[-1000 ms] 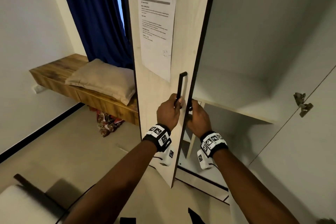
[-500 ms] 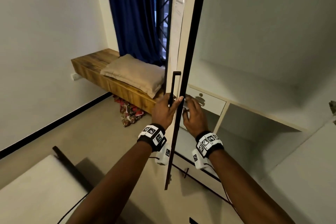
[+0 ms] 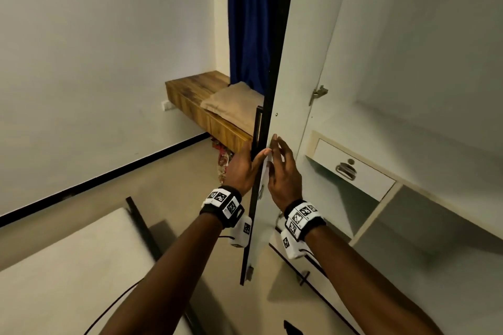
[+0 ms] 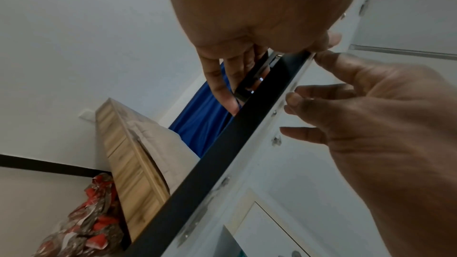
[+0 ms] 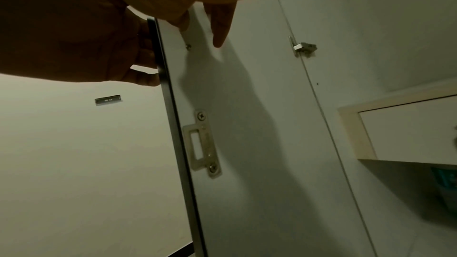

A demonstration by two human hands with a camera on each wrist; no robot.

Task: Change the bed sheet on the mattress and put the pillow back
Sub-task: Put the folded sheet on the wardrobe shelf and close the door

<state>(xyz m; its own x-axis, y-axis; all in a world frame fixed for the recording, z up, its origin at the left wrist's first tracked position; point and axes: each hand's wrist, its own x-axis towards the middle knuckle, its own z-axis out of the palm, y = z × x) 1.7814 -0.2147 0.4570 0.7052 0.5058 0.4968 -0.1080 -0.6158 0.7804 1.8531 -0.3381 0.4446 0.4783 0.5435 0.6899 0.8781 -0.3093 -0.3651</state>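
Observation:
A beige pillow (image 3: 231, 106) (image 4: 158, 144) lies on a wooden bench (image 3: 190, 92) by the blue curtain (image 3: 247, 22). The bare white mattress (image 3: 68, 266) fills the lower left. Between my hands stands the wardrobe door (image 3: 299, 62), seen edge-on. My left hand (image 3: 245, 168) (image 4: 235, 85) holds it from the outer side, thumb across the dark edge, fingers by the black handle (image 3: 257, 130) (image 4: 249, 81). My right hand (image 3: 283, 171) (image 5: 217, 22) lies with straight fingers against the door's white inner face. No sheet is in view.
Inside the wardrobe are a white drawer (image 3: 351, 168) with a metal pull and open shelves below. A red patterned bag (image 3: 223, 160) sits under the bench. A black bed frame rail (image 3: 141, 226) borders the mattress. A metal strike plate (image 5: 201, 144) sits near the door's edge.
The door has swung wider, toward the bench, and now shows edge-on. My left fingers have loosened from their tight grip on the handle. My right fingers have straightened onto the inner face.

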